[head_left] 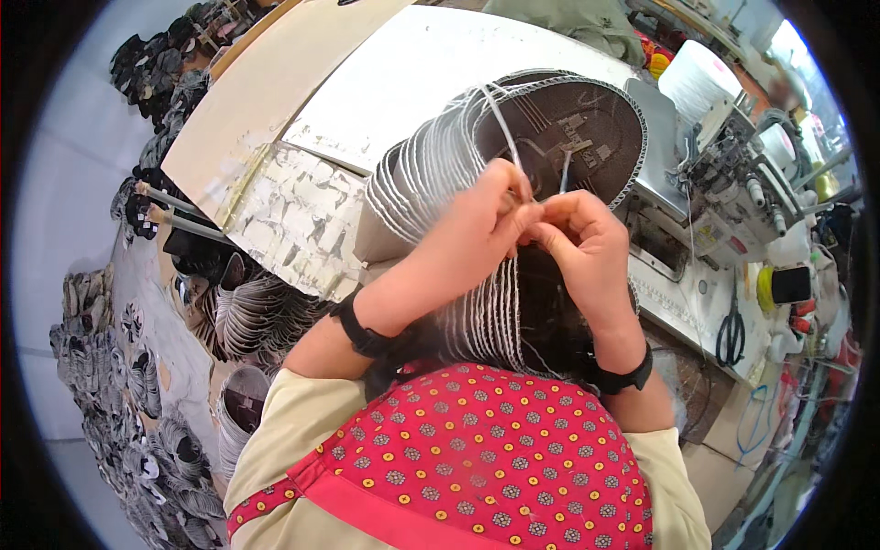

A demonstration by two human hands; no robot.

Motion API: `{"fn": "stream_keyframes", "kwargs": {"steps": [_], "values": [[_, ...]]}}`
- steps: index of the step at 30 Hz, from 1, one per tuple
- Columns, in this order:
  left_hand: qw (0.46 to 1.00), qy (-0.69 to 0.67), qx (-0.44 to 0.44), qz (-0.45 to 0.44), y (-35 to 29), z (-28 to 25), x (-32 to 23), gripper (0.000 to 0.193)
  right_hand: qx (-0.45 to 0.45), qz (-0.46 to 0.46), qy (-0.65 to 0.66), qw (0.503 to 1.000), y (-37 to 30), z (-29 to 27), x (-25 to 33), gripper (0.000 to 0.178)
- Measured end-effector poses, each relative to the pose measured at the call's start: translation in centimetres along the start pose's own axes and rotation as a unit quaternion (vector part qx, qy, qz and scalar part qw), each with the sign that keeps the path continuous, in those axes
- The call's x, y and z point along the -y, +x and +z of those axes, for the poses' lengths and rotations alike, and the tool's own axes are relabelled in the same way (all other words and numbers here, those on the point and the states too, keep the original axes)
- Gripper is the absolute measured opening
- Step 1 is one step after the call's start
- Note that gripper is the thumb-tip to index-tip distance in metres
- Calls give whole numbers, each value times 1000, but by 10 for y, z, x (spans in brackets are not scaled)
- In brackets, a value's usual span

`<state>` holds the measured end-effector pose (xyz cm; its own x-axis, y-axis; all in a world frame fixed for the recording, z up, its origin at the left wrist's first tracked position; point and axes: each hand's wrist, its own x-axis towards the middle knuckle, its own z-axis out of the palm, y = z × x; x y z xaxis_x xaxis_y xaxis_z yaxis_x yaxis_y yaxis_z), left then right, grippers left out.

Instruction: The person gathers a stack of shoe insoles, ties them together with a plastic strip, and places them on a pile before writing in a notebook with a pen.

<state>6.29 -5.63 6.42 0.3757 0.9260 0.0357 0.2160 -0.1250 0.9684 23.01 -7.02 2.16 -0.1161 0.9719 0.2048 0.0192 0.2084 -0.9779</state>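
Observation:
Close together over a nested stack of dark, curved fabric pieces (609, 119) with white overstitched edges, my two hands meet fingertip to fingertip. A white cord (504, 128) runs from the upper edge of the stack down into the fingers of my left hand (477, 218), which are pinched. Also closed in a pinch, my right hand (589, 257) has a pale strand (565, 172) rising beside its fingertips. The exact spot where the fingers meet is partly hidden, and whether the strands are knotted I cannot tell. Both wrists wear black bands.
To the right stands a sewing machine (733, 192) with a white thread cone (698, 81). Black scissors (731, 337) and a phone-like dark device (791, 285) lie near it. A white worktable (385, 82) extends behind the stack. Piles of similar dark pieces (266, 316) sit at left.

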Motion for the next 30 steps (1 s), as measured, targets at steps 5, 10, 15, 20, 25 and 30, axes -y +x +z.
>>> {"fn": "stream_keyframes", "kwargs": {"steps": [5, 10, 15, 20, 25, 30], "values": [[944, 231, -34, 231, -8, -12, 28, 5, -37, 46, 44, 997, 1, 3, 5, 14], [788, 484, -169, 340, -34, 8, 28, 24, -82, -117, -260, 955, -10, 14, 7, 8], [856, 390, -146, 307, -27, 9, 30, 27, -40, -153, -270, 950, -11, 10, 9, 9], [872, 317, -98, 359, -14, -11, 35, 17, 0, -47, -142, 989, -8, -4, 9, 2], [922, 308, -65, 226, -23, -21, 37, 11, -48, -56, -281, 957, -17, -19, 6, 7], [997, 36, 68, 4, -23, -10, 19, 10, 83, -41, -231, 969, -41, -6, 48, 9]]}}
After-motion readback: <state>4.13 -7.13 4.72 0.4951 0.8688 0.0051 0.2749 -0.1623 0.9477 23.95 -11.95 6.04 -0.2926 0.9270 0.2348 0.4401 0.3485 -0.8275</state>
